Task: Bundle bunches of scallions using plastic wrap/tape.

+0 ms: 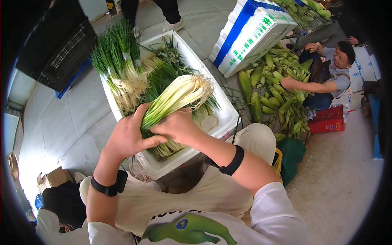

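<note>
My left hand (130, 131) is wrapped around the lower stems of a bunch of green onions (176, 95), whose pale stalks and roots point up and to the right. On the near side of the same bunch, my right hand (177, 124) grips it, its fingers partly hidden. Both are above a white foam box (225, 111) that stands before my knees. Inside the box lie loose green onions (163, 72). Several bunches bound with clear tape (126, 56) rest over its left side, roots towards me.
A strapped white foam box (249, 39) stands beyond, at the right. Near it a seated person (330, 70) handles corn in a heap of ears and husks (275, 88). A black crate (64, 52) is at the upper left. Another person's legs (170, 12) are at the top.
</note>
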`<state>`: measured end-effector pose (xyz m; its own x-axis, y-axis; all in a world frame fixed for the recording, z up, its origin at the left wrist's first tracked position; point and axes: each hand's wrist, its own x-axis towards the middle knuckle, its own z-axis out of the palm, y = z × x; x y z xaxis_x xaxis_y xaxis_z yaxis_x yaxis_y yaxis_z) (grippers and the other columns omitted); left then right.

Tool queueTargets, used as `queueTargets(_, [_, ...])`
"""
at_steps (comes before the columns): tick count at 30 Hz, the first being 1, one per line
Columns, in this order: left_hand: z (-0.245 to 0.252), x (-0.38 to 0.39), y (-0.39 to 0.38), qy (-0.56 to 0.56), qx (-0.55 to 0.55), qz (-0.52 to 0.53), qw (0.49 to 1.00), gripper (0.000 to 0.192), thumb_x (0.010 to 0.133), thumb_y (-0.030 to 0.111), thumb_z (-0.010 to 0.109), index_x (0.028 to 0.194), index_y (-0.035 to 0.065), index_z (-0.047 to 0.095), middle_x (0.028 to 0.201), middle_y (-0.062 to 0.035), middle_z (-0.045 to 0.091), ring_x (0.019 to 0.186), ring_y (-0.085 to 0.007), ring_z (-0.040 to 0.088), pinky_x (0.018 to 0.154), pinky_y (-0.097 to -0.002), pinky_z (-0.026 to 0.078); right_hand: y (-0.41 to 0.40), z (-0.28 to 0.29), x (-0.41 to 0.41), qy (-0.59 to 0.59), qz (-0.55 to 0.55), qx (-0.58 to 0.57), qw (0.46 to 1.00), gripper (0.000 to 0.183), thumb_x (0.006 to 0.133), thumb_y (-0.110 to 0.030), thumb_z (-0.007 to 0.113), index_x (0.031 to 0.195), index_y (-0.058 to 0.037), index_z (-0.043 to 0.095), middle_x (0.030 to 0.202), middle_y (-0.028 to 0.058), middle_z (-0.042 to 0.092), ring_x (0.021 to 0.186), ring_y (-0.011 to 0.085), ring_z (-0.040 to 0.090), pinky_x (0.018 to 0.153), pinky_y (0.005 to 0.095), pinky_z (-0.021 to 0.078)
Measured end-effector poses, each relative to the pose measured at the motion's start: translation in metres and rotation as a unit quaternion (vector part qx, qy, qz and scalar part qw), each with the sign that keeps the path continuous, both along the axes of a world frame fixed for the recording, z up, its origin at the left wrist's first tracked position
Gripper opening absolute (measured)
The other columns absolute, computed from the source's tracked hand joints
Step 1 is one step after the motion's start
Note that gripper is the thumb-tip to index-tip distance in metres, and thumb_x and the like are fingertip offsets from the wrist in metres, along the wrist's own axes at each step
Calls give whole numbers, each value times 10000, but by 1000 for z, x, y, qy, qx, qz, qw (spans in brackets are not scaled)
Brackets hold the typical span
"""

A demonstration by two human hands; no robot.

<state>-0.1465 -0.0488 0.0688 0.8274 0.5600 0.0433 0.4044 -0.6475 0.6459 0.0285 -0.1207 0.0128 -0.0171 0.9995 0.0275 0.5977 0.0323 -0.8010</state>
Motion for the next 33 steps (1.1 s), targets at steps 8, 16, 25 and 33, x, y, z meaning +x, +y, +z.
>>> queueTargets(8, [-2,2,-4,-30,-72,49,996,494,1010,433,489,1230,-4,420,816,-239,644,783,-451,631,677,-480,478,1,24,2,89,-81,-56,991,486,723,-460,722,1102,-156,697,1089,107,704,1066,281,629,954,411,388])
queueTargets(16, [-2,1,-3,-75,-162,62,982,455,1046,434,400,1178,-1,415,821,-223,627,767,-401,624,684,-445,468,4,26,12,70,-44,-58,995,458,757,-171,732,1180,-41,614,1080,120,686,1020,225,656,900,350,501])
queueTargets(25, [-17,0,1,-112,-178,96,973,424,1039,416,456,1129,3,429,765,-154,572,716,-259,576,678,-379,459,8,41,29,154,79,-78,982,583,758,-320,775,1252,-60,609,1193,149,673,1152,259,616,1029,356,422])
queueTargets(33, [-20,2,1,-172,-275,100,941,360,1052,371,457,1044,11,458,826,-43,502,784,-113,456,711,-287,429,11,51,42,171,90,-139,971,462,844,-174,746,1249,-7,602,1174,142,685,1049,216,652,930,332,478])
